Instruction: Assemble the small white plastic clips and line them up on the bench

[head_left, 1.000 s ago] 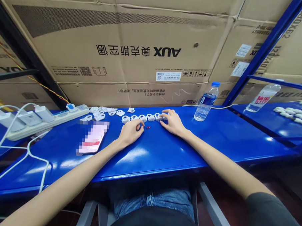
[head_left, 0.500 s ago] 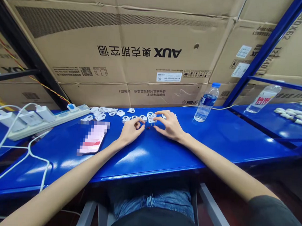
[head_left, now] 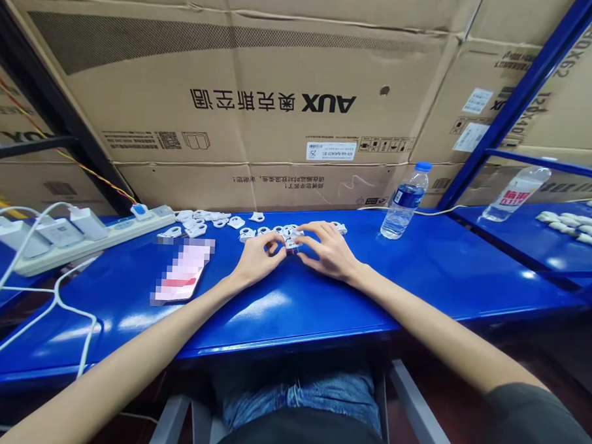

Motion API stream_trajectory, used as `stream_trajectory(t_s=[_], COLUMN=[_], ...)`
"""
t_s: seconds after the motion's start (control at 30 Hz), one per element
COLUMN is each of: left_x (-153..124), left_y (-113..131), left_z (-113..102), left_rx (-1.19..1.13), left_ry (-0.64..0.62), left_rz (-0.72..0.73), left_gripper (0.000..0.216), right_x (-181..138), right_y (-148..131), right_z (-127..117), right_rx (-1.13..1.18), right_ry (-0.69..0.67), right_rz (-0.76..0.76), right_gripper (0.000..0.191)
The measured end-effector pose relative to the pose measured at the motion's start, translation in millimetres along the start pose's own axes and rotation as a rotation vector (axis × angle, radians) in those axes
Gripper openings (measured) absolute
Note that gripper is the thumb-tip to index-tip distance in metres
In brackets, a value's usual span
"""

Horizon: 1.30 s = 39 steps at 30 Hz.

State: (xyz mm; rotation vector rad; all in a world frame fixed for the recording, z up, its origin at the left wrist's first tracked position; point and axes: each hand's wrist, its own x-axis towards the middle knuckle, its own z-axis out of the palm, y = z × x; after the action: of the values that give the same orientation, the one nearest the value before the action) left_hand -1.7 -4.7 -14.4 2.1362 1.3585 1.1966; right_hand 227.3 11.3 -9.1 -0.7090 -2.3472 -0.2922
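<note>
From my end, the grip of the right hand point(head_left: 330, 251) has thumb and fingers closed about a white ring-topped plastic piece point(head_left: 291, 237), seemingly to steady it while leaving its near side exposed. The left hand point(head_left: 262, 256) meets that piece's near left edge with curled fingertips; I cannot tell whether they pinch it or something smaller. Just beyond and left of the grip, similar pieces point(head_left: 247, 234) form a row, probably lined up for easy reach; one more piece point(head_left: 339, 228) sits just past the right hand. Farther left lies a loose cluster of white ring pieces point(head_left: 203, 216), and nearer me a phone point(head_left: 183, 269), apart from the working fingers. Well right of the grip, a water bottle point(head_left: 405, 200) stands toward the back of the tabletop point(head_left: 372, 284), likely to keep out of my way.
</note>
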Motion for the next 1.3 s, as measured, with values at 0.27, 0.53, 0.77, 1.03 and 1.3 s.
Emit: stream_trajectory(t_s=[0.27, 0.53, 0.77, 1.03, 1.3], left_x=[0.3, 0.4, -0.1, 0.2, -0.2], left_y=[0.0, 0.0, 5.3, 1.7, -4.0], left_z=[-0.2, 0.3, -2.7, -2.7, -0.4], left_rx=[0.004, 0.061, 0.067, 0.013, 0.026], left_ry=[-0.014, 0.009, 0.021, -0.025, -0.022], left_rz=[-0.007, 0.014, 0.042, 0.051, 0.115], left_gripper=[0.016, 0.016, 0.016, 0.015, 0.016], right_x=[0.0, -0.3, 0.0, -1.5, -2.7], right_y=[0.3, 0.0, 1.6, 4.4, 9.7], right_z=[0.8, 1.6, 1.6, 3.8, 5.2], right_rx=[-0.006, -0.053, -0.032, -0.073, -0.153], right_ry=[-0.013, -0.026, -0.042, -0.050, -0.062], right_rz=[-0.005, -0.029, 0.014, -0.007, 0.019], right_gripper=[0.025, 0.023, 0.023, 0.023, 0.021])
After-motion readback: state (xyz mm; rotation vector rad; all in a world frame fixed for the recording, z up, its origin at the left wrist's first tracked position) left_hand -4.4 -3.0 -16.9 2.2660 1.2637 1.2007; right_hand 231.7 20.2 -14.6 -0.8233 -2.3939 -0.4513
